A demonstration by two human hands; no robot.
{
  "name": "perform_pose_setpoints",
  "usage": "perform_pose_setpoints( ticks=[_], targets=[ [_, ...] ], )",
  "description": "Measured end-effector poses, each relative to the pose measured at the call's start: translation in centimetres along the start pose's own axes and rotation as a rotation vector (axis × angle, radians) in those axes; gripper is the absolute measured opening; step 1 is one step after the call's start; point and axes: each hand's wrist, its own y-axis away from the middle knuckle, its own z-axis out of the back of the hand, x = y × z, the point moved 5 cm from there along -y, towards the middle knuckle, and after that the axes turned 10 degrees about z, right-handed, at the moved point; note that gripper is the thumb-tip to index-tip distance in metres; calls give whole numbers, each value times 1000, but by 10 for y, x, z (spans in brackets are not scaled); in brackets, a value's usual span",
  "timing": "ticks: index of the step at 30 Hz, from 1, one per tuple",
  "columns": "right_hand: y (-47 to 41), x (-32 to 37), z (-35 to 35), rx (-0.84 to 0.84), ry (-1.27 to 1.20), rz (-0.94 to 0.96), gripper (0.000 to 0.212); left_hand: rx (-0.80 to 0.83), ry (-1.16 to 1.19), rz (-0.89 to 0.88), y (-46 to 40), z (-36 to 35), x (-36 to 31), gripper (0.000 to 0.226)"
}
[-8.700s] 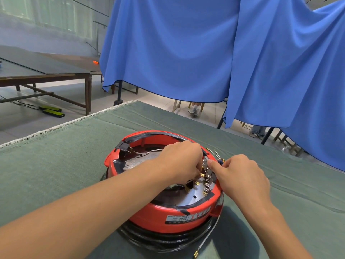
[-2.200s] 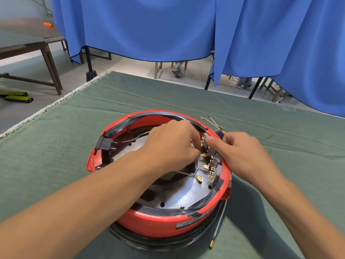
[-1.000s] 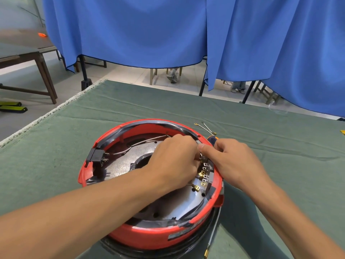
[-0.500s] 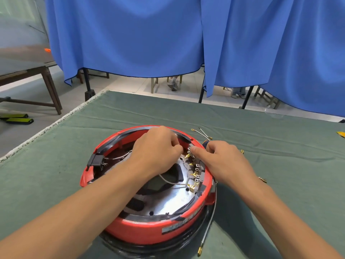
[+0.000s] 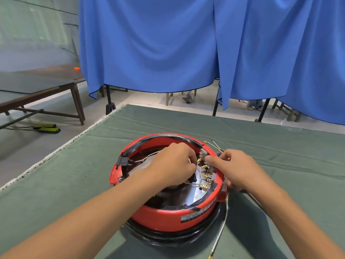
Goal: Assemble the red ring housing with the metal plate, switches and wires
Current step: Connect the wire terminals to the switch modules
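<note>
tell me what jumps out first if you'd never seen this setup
The red ring housing at the near middle of the green-covered table, shiny metal plate inside. Both hands meet at its right rim: the left hand reaches in over the row of brass-tipped switches, and the right hand presses a fingertip on them. Blue curtains fill the background.

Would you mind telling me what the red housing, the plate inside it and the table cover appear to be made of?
Red housing: probably moulded plastic, smooth and slightly glossy, with even colour. Plate: likely polished metal, silvery with mirror-like reflections. Table cover: green woven or felt-like cloth, matte, creased, with a frayed pale edge.
</note>
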Motion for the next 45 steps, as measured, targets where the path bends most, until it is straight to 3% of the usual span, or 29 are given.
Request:
perform_pose_setpoints(
  ticks=[4, 9, 15, 18, 45],
  targets=[
    [9, 5, -3, 5, 142, 61, 45, 6, -34, -73, -7, -4, -9, 18],
    [4, 12, -1, -99, 82, 107, 51, -20, 16, -101, -10, -12, -11, 17],
    [-18, 8, -5, -18, -45, 142, 47, -15, -18, -44, -19, -18, -12, 19],
    [-24, 4, -7, 10, -101, 139, 46, 3, -4, -20, -24, -19, -10, 10],
    [-22, 2, -7, -25, -128, 147, 45, -157, -128, -36, -25, -13, -9, 11]
  ],
)
